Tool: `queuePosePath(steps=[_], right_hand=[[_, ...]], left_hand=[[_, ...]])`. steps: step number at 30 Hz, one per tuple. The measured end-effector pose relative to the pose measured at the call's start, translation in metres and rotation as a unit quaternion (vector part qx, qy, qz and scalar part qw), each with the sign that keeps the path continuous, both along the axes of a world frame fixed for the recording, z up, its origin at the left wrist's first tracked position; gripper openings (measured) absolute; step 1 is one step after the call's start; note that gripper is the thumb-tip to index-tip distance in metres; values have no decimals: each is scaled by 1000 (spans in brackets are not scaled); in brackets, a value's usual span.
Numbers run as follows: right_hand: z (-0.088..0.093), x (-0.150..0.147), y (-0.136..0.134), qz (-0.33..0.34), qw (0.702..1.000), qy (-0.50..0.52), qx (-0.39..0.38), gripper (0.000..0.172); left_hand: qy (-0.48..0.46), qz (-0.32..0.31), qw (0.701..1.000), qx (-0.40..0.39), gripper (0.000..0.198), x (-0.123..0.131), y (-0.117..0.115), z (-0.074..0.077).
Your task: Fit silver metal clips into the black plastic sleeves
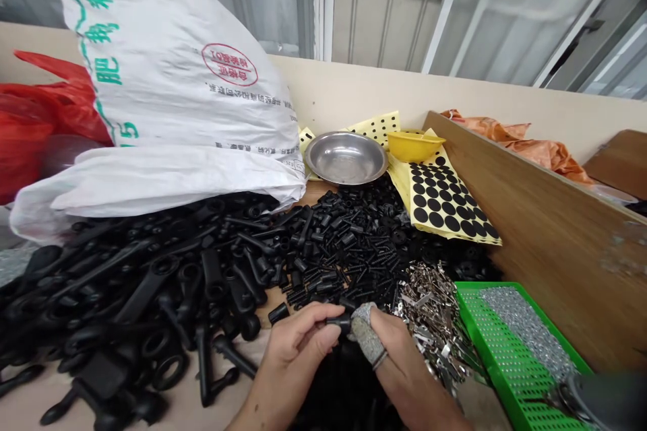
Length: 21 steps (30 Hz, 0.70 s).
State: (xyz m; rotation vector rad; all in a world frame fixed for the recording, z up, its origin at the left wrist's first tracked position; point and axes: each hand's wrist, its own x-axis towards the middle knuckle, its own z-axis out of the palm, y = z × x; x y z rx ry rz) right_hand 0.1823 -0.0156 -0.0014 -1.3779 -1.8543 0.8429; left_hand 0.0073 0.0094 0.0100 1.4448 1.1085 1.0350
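Observation:
My left hand [303,343] pinches a small black cylindrical part [344,323] between thumb and fingers. Close against its right end is my right hand [397,353], its fingers curled. A grey cloth wrap [366,333] covers a digit of that hand; whatever these fingers grip is hidden. Just beyond the hands lies a pile of small black sleeves and screws [348,242]. Another black sleeve [278,313] rests beside my left hand. To the right of my right hand is a heap of shiny metal clips [435,310].
Black crank-shaped handles [166,283] cover the left side. Behind stand a white woven sack [187,81], a steel bowl [346,158] and a yellow bowl [415,145]. Sheets of black round stickers [445,199] lie near a wooden board [546,215]. A green tray [485,343] holds small silvery parts.

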Motion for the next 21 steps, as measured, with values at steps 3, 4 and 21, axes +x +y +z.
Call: queuePosePath(steps=[3,4,21], right_hand=[[-8,-1,0,-41,995,76,-48,23],[-10,-3,1,-38,992,98,-69,27],[15,-4,8,96,974,-118,167,17]], left_hand=[[70,-26,989,124,17,-3,-1,4],[84,-29,984,157,18,-4,-2,4],[3,-20,1000,-13,16,-6,-1,6]])
